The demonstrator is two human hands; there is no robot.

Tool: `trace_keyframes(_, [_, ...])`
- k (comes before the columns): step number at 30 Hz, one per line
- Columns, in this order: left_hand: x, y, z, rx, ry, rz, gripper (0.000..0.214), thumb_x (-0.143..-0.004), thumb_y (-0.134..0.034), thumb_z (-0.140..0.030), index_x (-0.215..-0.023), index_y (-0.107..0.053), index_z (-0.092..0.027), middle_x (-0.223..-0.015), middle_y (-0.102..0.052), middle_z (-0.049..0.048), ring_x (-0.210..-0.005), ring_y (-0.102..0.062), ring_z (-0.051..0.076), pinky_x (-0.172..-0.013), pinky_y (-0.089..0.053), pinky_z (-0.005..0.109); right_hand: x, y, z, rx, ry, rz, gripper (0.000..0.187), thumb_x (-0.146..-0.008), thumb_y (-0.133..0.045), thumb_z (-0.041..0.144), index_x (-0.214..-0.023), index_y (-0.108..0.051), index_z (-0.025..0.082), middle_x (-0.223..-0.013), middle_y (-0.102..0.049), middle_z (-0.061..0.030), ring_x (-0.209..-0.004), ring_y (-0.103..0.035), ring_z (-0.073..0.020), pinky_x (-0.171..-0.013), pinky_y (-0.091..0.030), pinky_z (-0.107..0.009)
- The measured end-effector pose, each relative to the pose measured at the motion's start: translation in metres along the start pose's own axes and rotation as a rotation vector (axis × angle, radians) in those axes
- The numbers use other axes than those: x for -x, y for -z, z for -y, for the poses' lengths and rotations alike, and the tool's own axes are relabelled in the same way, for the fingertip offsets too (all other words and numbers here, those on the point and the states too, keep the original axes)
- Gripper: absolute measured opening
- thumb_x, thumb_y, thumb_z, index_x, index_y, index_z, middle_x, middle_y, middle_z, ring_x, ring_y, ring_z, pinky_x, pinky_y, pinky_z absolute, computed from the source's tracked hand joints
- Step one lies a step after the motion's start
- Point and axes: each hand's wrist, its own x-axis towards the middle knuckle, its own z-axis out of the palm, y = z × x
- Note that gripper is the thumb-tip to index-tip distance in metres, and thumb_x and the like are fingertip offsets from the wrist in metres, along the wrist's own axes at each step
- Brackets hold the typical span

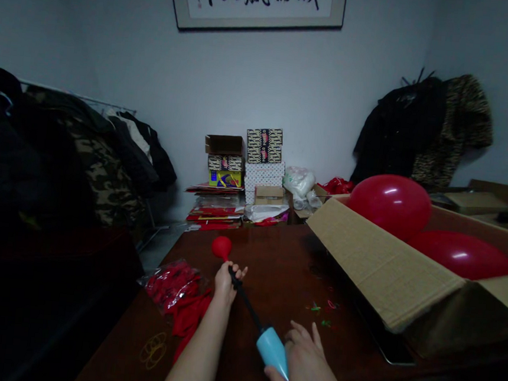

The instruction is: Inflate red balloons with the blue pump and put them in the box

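My left hand (227, 280) is closed around the black nozzle end of a hand pump, pinching the neck of a small red balloon (221, 247) that is only slightly filled. My right hand (305, 367) grips the light blue pump body (272, 347) near the bottom of the view. The pump's black shaft (247, 304) runs diagonally between both hands, above the dark wooden table (283, 264).
A clear bag of red uninflated balloons (173, 284) and loose rubber bands (153, 349) lie at the left of the table. A large open cardboard box (381, 267) on the right holds two inflated red balloons (390, 203). Stacked boxes and coats line the back wall.
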Motion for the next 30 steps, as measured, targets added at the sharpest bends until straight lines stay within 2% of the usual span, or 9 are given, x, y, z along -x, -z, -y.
trace_keyframes(3, [0.004,-0.002,0.001,0.016,0.021,0.012,0.015,-0.079,-0.045,-0.019,-0.065,-0.04,-0.019,-0.049,-0.039,-0.0081,-0.035,-0.034,0.005,-0.079,-0.048,0.041,0.002,0.005,0.002,-0.049,-0.014,0.026,0.051,-0.078,-0.044,0.049,-0.109,-0.058,0.011,-0.119,-0.053,-0.016,-0.123,-0.033,-0.0297,-0.106,-0.002,-0.046])
trace_keyframes(7, [0.012,-0.004,0.007,0.023,0.034,0.039,0.015,-0.08,-0.046,-0.021,-0.066,-0.041,-0.019,-0.049,-0.04,-0.0078,-0.036,-0.034,0.005,-0.08,-0.048,0.041,-0.009,0.009,0.009,-0.101,-0.043,0.01,0.05,-0.077,-0.044,0.049,-0.108,-0.058,0.012,-0.117,-0.054,-0.0142,-0.121,-0.036,-0.028,-0.106,-0.005,-0.044])
trace_keyframes(13, [0.021,-0.001,0.022,0.025,0.059,0.069,0.015,-0.08,-0.046,-0.023,-0.067,-0.042,-0.019,-0.049,-0.043,-0.0071,-0.036,-0.035,0.006,-0.077,-0.049,0.04,-0.055,-0.001,0.019,-0.047,-0.079,-0.044,0.053,-0.077,-0.041,0.053,-0.103,-0.059,0.011,-0.104,-0.059,-0.0147,-0.107,-0.047,-0.0283,-0.102,-0.015,-0.046])
trace_keyframes(17, [0.021,0.003,0.027,-0.015,0.084,0.053,0.016,-0.079,-0.049,-0.026,-0.067,-0.042,-0.019,-0.048,-0.043,-0.007,-0.035,-0.036,0.006,-0.073,-0.05,0.039,-0.085,-0.012,0.025,-0.022,-0.102,-0.049,0.057,-0.077,-0.039,0.054,-0.103,-0.06,0.008,-0.103,-0.059,-0.0177,-0.107,-0.047,-0.0306,-0.099,-0.019,-0.047])
trace_keyframes(20, [0.018,0.006,0.025,-0.052,0.073,0.04,0.016,-0.079,-0.049,-0.026,-0.067,-0.042,-0.019,-0.047,-0.044,-0.0071,-0.035,-0.037,0.007,-0.071,-0.05,0.039,-0.094,-0.018,0.029,-0.019,-0.103,-0.046,0.059,-0.078,-0.036,0.055,-0.103,-0.06,0.007,-0.103,-0.059,-0.018,-0.107,-0.047,-0.0308,-0.099,-0.02,-0.047])
trace_keyframes(25, [0.01,0.008,0.018,-0.092,0.047,0.022,0.017,-0.081,-0.045,-0.023,-0.065,-0.041,-0.019,-0.045,-0.042,-0.0078,-0.032,-0.035,0.006,-0.069,-0.05,0.038,-0.08,-0.021,0.03,-0.009,-0.098,-0.03,0.06,-0.08,-0.034,0.056,-0.103,-0.061,0.007,-0.103,-0.059,-0.0179,-0.107,-0.047,-0.0306,-0.101,-0.017,-0.047])
trace_keyframes(30, [-0.001,0.015,0.009,-0.063,0.026,-0.022,0.018,-0.08,-0.044,-0.021,-0.063,-0.039,-0.019,-0.045,-0.04,-0.0083,-0.032,-0.035,0.006,-0.072,-0.05,0.038,-0.038,-0.013,0.018,-0.01,-0.045,0.005,0.057,-0.079,-0.038,0.055,-0.101,-0.062,0.009,-0.104,-0.058,-0.0162,-0.106,-0.047,-0.0294,-0.103,-0.012,-0.047])
